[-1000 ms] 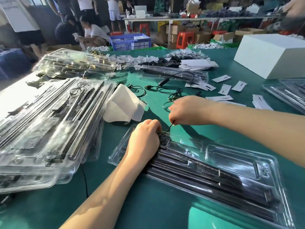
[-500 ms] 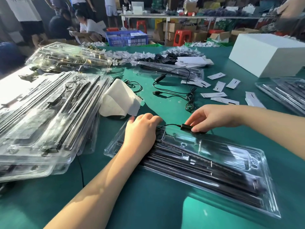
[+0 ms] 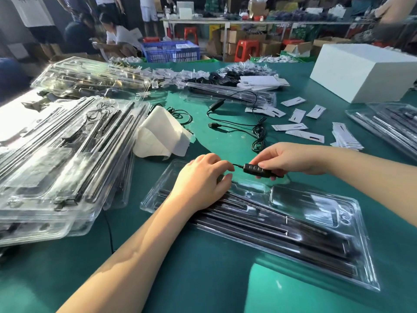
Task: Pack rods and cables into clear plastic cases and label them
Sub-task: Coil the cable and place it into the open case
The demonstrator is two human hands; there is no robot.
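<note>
A clear plastic case (image 3: 352, 224) lies open on the green table in front of me, with several black rods (image 3: 282, 231) set in its grooves. My left hand (image 3: 200, 184) rests on the case's left end, fingers curled down over the rod ends and the cable there. My right hand (image 3: 291, 159) pinches a black inline controller (image 3: 257, 170) with three buttons just above the case's upper edge. A thin black cable runs from the controller to my left hand. A second loose black cable (image 3: 237, 114) with a USB plug lies farther back.
Stacks of filled clear cases (image 3: 58, 159) crowd the left side, with more cases (image 3: 388, 125) at the right edge. White label cards (image 3: 295, 127) lie scattered at the right. A white box (image 3: 365, 71) stands at the back right, folded white paper (image 3: 162, 134) left of centre. People sit beyond the table.
My right hand has lifted the controller slightly off the case and turned it so its buttons show. My left hand has stayed on the case's left end.
</note>
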